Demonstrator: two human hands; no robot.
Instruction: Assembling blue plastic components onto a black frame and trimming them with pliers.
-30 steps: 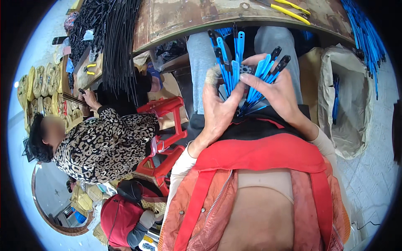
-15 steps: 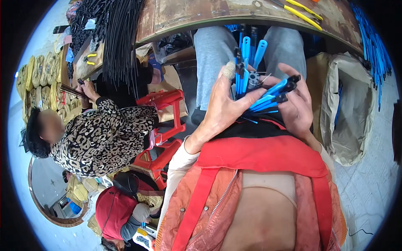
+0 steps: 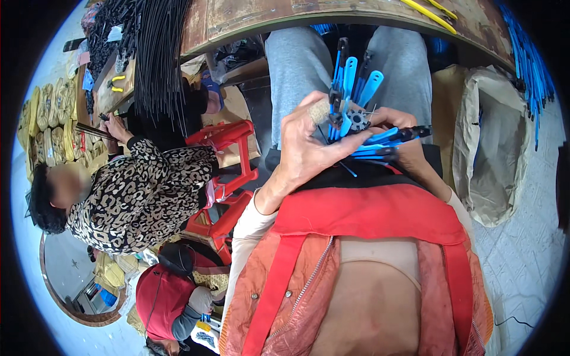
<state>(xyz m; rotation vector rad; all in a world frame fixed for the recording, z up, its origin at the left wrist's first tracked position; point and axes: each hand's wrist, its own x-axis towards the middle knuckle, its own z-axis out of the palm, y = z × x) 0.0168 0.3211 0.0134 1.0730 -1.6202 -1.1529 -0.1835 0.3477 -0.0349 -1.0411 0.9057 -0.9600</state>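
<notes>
- Head view, nearest: the left hand (image 3: 306, 148) and the right hand (image 3: 409, 148) meet over the lap, both clamped on one fanned bundle of blue plastic strips with black tips (image 3: 356, 113).
- A small dark toothed disc (image 3: 358, 120) sits among the strips, between the hands.
- Beyond them lie grey trouser legs (image 3: 297, 65).
- Farthest, a worn brown table edge (image 3: 332, 12) carries yellow strips (image 3: 427, 12).

A bundle of rods (image 3: 362, 121) is held between the left hand (image 3: 309, 148) and the right hand (image 3: 407, 139), above the lap. A table (image 3: 332, 15) is set ahead of the knees. A sack (image 3: 496, 148) is placed to the right, a stool (image 3: 222, 178) and a seated person (image 3: 130, 196) to the left.
</notes>
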